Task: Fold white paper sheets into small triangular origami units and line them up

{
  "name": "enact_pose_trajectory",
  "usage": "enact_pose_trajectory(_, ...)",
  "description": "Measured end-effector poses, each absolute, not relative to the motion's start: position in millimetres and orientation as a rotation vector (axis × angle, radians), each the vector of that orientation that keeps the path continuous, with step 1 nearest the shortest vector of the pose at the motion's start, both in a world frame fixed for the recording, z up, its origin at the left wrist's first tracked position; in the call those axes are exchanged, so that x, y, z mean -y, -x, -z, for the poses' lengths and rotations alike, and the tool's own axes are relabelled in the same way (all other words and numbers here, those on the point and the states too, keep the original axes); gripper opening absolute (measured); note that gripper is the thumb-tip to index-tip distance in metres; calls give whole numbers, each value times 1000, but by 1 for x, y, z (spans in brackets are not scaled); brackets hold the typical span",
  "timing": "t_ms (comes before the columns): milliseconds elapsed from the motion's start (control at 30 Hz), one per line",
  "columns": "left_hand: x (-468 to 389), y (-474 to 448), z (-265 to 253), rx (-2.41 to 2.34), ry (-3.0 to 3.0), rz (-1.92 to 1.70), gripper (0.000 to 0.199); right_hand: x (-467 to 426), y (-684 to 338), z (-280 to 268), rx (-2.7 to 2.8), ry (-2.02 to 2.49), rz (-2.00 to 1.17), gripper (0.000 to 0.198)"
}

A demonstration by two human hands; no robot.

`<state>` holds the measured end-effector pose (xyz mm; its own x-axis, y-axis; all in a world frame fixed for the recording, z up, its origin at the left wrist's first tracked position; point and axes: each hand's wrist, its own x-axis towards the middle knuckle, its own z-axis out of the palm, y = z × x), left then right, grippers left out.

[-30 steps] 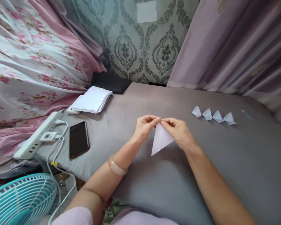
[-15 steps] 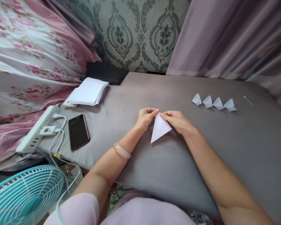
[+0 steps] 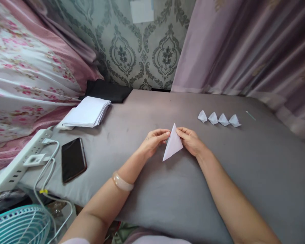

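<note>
A sheet of white paper folded into a triangle [image 3: 174, 145] is held up over the grey cloth surface, its point facing away from me. My right hand [image 3: 191, 139] pinches its right edge between thumb and fingers. At the left edge, my left hand [image 3: 156, 140] has its thumb and fingers closed on the paper near the upper part; the fingertips behind it are partly hidden. A row of several small folded paper boats [image 3: 213, 118] stands to the right, beyond my right hand.
At the left lie a stack of white paper [image 3: 85, 112], a black phone [image 3: 73, 159] and a white power strip [image 3: 20, 162] with cables. A black folded item [image 3: 108, 89] is behind the stack. A thin stick [image 3: 250, 115] lies far right. A turquoise fan [image 3: 20, 225] stands below the left edge.
Both hands have slid down from the triangle's tip to its sides, so the tip now shows. The triangle has turned slightly. The camera view has tilted up and shifted right.
</note>
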<state>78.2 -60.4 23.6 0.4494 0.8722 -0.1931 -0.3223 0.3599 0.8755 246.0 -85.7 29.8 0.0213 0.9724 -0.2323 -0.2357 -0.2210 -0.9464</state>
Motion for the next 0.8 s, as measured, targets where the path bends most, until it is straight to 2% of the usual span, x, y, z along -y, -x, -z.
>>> enact_pose_trajectory(233, 67, -82, -25, -782, -889, -766, 33, 83, -252, -29, 815, 1192, -1423, 38)
enact_pose_trajectory(433, 67, -83, -22, -904, -1119, -855, 29, 81, -254, -20, 890, 1208, -1337, 40)
enact_pose_trajectory(567, 68, -85, -20, -867, -1284, -813, 29, 79, -253, -21, 1071, 1269, -1134, 35)
enact_pose_trajectory(667, 67, -84, -15, -903, -1297, -864, 24, 81, -246, -24, 1309, 1298, -851, 34)
enact_pose_trajectory(800, 62, -79, -10, -1149, -1453, -1025, 15, 90, -227, -24, 1512, 1413, -459, 55)
